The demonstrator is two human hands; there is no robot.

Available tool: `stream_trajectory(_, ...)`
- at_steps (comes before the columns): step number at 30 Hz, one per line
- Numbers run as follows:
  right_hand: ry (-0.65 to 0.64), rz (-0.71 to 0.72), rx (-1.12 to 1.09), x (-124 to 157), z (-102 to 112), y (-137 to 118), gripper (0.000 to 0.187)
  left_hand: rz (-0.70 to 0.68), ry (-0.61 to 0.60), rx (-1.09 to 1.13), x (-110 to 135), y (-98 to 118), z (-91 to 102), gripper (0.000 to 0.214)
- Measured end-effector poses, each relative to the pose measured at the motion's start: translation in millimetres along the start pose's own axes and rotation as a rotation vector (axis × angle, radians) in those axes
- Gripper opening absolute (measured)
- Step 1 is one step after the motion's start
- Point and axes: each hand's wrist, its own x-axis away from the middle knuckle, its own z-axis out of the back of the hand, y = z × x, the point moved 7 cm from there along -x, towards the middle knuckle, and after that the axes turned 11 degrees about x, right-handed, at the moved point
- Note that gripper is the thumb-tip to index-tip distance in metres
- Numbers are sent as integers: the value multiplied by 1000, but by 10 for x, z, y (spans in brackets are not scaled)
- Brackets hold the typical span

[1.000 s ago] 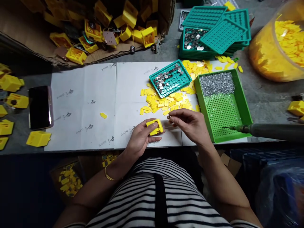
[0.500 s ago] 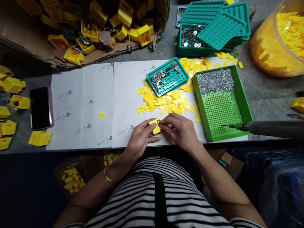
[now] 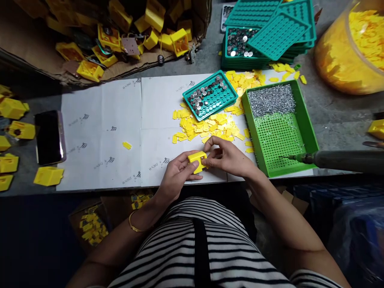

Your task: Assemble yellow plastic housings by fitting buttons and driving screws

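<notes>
1. Two bare hands meet just below the centre of the frame I watch from afar, over a white printed sheet (image 3: 120, 104).
2. On my view, the left hand (image 3: 175, 174) pinches a yellow housing (image 3: 196, 157) between its thumb, laid on the near face, and the fingers behind it. The housing is slightly right of the frame's centre, tilted, with its open side toward the right.
3. I see the right hand (image 3: 230, 158) with thumb and forefinger bent, the thumb tip at the housing's opening and the forefinger curled above. I cannot tell whether these fingers pinch some small part.
4. Above the hands, near the centre, I have a pile of yellow pieces (image 3: 210, 127); a teal tray (image 3: 222, 97) rests partly over it, holding round metal discs (image 3: 198, 95).
5. Right of centre sits a green tray (image 3: 306, 120), small metal parts (image 3: 271, 100) heaped in its upper end. A grey tool (image 3: 345, 160) reaches in from the right edge, its thin tip above that tray.
6. Far left, I make out a phone (image 3: 49, 138); in the upper left, a cardboard box (image 3: 42, 62) filled with more yellow casings (image 3: 154, 14).
</notes>
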Motion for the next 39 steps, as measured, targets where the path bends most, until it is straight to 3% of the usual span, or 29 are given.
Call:
stream_trajectory(4,-41,-38,-188,-62,-139,113,21,26,5,24,-5,2,13,31)
stream_trajectory(10,96,-60,-409,3,-100,181,44,123,32,291,-61,-35,44,24)
stream_trajectory(18,175,-182,-550,114,-256,271,47,-59,42,474,-109,-30,10,17)
stream_trajectory(23,132,-193,-590,89,-332,256,44,-124,29,445,-83,-44,-8,19)
stream_trajectory(30,54,-190,-927,71,-484,237,38,-279,-24,328,3,18,-56,25)
stream_trajectory(34,111,-122,-877,80,-469,147,35,-319,-53,333,35,90,-86,25)
stream_trajectory(39,291,-30,-715,96,-432,46,35,-337,-71,342,53,194,-96,27)
